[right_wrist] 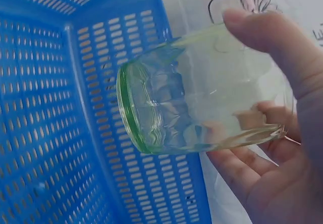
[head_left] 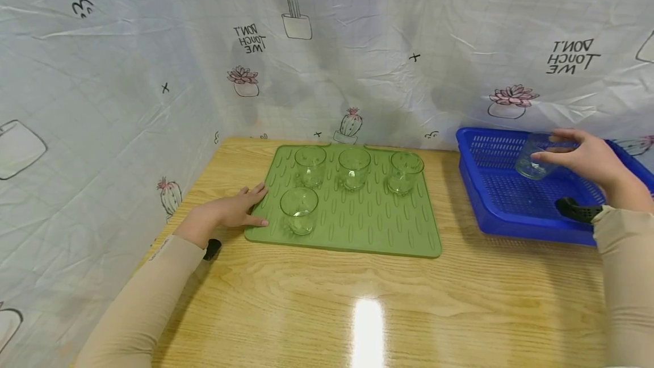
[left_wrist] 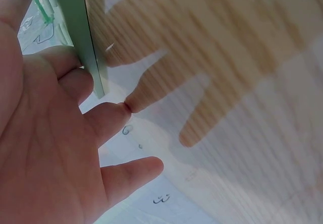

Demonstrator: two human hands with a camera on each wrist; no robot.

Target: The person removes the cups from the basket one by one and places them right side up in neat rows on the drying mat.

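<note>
My right hand grips a clear drinking glass over the blue plastic basket. In the right wrist view the thumb lies on one side of this glass and the fingers on the other, near its rim. My left hand rests at the left edge of the green drying mat, with fingers spread; the left wrist view shows them by the mat's edge. On the mat stand several glasses: three in the back row, including one at the right, and one at front left.
A wooden table carries the mat and the basket, which stands at the right with slotted walls. Behind and to the left hangs a white printed curtain. A gap of table separates mat from basket.
</note>
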